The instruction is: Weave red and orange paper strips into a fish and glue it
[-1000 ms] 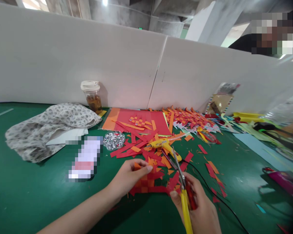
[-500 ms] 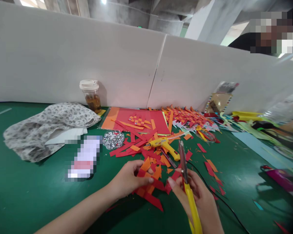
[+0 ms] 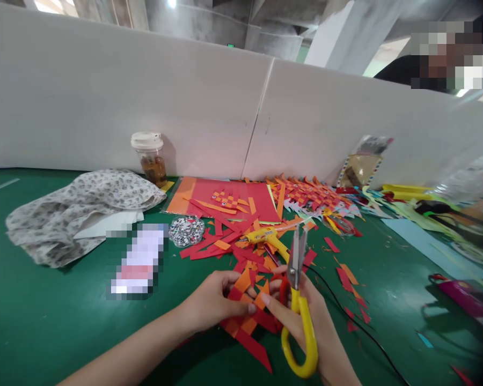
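Observation:
My left hand [image 3: 221,300] is closed on a woven paper piece [image 3: 241,324] of red and orange strips, its thumb pressed on top. Yellow-handled scissors [image 3: 301,316] sit in my right hand [image 3: 306,308], blades pointing up and slightly parted. The thumb and fingertips of that hand touch the right side of the woven piece. Just beyond both hands lie a yellow glue gun [image 3: 268,236] and a heap of red and orange paper strips [image 3: 213,246].
A bag of googly eyes [image 3: 187,230], a phone [image 3: 139,260] and a patterned cloth [image 3: 80,214] lie to the left. A lidded cup [image 3: 151,158] stands near the white partition [image 3: 185,102]. Finished woven pieces [image 3: 314,193] pile up at the back. A black cable [image 3: 358,327] runs along the right.
My right hand has moved left to the woven piece. The scissors have turned, so their handle loops now show, and their blades are slightly parted. My left hand has barely moved.

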The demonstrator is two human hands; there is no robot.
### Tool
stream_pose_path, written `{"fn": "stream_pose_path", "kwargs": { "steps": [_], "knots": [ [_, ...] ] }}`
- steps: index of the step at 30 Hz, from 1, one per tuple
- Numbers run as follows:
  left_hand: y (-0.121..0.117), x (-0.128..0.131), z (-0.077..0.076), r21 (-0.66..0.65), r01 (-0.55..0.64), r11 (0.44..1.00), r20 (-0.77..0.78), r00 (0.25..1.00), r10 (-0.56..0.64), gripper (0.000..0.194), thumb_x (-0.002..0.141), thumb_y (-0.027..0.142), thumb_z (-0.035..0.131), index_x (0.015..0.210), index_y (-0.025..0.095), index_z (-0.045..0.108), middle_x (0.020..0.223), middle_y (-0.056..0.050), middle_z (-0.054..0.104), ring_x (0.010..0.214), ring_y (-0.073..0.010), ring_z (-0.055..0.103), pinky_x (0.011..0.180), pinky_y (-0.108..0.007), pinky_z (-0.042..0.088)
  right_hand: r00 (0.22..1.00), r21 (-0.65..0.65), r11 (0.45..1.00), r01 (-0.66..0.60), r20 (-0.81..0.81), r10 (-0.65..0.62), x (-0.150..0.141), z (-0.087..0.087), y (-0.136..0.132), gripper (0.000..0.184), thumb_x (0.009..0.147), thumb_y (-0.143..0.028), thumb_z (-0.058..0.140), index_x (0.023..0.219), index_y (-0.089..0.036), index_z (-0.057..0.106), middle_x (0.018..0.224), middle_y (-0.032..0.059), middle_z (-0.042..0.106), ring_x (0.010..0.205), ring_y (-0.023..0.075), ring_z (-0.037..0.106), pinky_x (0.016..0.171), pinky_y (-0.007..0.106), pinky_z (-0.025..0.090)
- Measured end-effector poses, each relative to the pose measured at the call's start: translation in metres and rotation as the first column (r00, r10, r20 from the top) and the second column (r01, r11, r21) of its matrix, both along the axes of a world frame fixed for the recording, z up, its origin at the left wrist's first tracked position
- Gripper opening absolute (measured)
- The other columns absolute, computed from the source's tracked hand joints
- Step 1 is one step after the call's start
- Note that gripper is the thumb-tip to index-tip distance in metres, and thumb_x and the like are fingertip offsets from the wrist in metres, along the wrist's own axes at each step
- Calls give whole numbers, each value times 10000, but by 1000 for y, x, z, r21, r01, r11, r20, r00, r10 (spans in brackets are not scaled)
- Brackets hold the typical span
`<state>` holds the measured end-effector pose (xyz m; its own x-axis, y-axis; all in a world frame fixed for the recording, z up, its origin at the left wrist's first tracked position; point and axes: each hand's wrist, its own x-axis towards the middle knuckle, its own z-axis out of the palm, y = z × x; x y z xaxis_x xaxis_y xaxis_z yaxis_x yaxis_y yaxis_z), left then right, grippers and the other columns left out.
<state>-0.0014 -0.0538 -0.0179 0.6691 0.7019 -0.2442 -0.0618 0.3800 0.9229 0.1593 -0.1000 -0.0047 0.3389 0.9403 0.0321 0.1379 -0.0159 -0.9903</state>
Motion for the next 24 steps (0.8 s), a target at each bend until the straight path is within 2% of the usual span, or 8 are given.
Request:
{"fn": "stream_pose_path", "kwargs": {
  "steps": [3,5,9,13,15,17,20,24],
  "knots": [
    [-1,2,2,85,-58,995,-40,997,61,188,653,292,717,733,146,630,705,-1,624,662,-135,576,644,-244,430,998,-15,999,-35,-46,34,0,-12,-3,455,542,-346,777,908,-205,545,632,-26,592,538,138,597,518,247,515],
    [0,2,6,130,-169,977,-43,983,176,185,676,306,706,690,153,603,676,1,620,646,-129,575,639,-242,426,998,-29,999,-41,-44,40,1,-13,-4,442,540,-329,776,897,-201,550,613,-34,583,535,139,595,524,249,516],
    [8,-5,18,147,-438,887,59,899,434,191,697,302,706,770,177,581,850,-36,666,814,-155,609,761,-264,443,1000,-70,997,-23,-14,22,5,-2,-3,462,503,-360,791,865,-195,556,585,-38,579,515,143,584,520,259,514],
    [15,-14,23,191,-540,820,60,840,540,187,744,340,667,735,184,564,832,-27,656,840,-158,605,744,-255,451,999,-59,998,14,-33,-16,8,5,-5,515,517,-363,799,930,-203,537,666,-21,612,581,153,603,576,270,522],
    [17,-16,22,179,-541,821,36,838,544,265,799,405,588,672,174,557,803,-35,646,842,-169,605,722,-261,459,993,-5,995,104,-46,-104,7,5,-7,513,552,-356,789,971,-212,531,695,-25,612,591,138,595,562,243,511],
    [17,-15,18,128,-501,856,33,865,501,306,829,441,527,699,169,579,898,-60,647,908,-195,597,726,-281,471,972,66,972,226,-74,-221,6,4,-10,493,595,-365,767,1003,-222,530,714,-28,613,570,113,575,530,212,493],
    [13,-8,14,43,-404,914,17,915,403,292,725,405,666,900,181,598,1077,-94,611,1000,-234,565,762,-322,480,943,153,930,333,-57,-328,3,3,-12,499,637,-395,735,1049,-209,524,731,-6,631,546,123,575,505,232,494],
    [3,1,15,-86,-248,965,45,967,252,533,531,303,822,994,166,597,1100,-122,609,976,-235,582,817,-336,465,919,278,878,389,-49,-391,-4,3,-14,478,665,-325,726,1067,-197,501,739,9,654,655,180,645,652,322,536]
  ]
}}
